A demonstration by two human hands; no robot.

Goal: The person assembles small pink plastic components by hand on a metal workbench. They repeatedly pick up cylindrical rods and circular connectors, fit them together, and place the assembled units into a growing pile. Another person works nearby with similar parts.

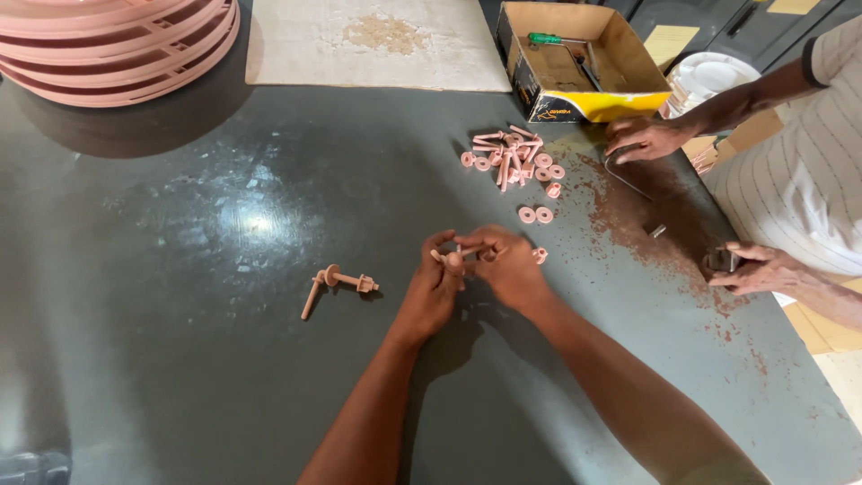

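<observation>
**Both hands on one pink bolt, mid-table**

From my remote seat I read the table left to right. At the far upper left sits a stack of pink ribbed discs [117,45], cut off by the frame edge. Below and to the right, lying loose on the dark grey table [180,359], are two pink bolts [334,285] — one bare, one already carrying a washer and nut, the pair touching at one end.

In the middle, my left hand [433,286] and right hand [510,265] meet, fingers curled. Between them they pinch a pink bolt with washer [456,258]; the left fingertips grip its near end while the right fingers close round the far part. What the right fingers pinch beyond that is hidden, so I cannot tell.

Above the hands lies a beige mat [377,45] with crumbs on it. Right of it, a pile of pink bolts and washers [512,157] spreads out, with a few stray washers [535,215] between the pile and my right hand.

Further right stands an open cardboard box [584,67] holding a green-handled screwdriver [552,39]. At the far right a co-worker's hand [646,139] rests flat by the box, and that person's other hand [763,269] closes on a small dark metal part [721,260] — rusty dust marks the table there.
</observation>
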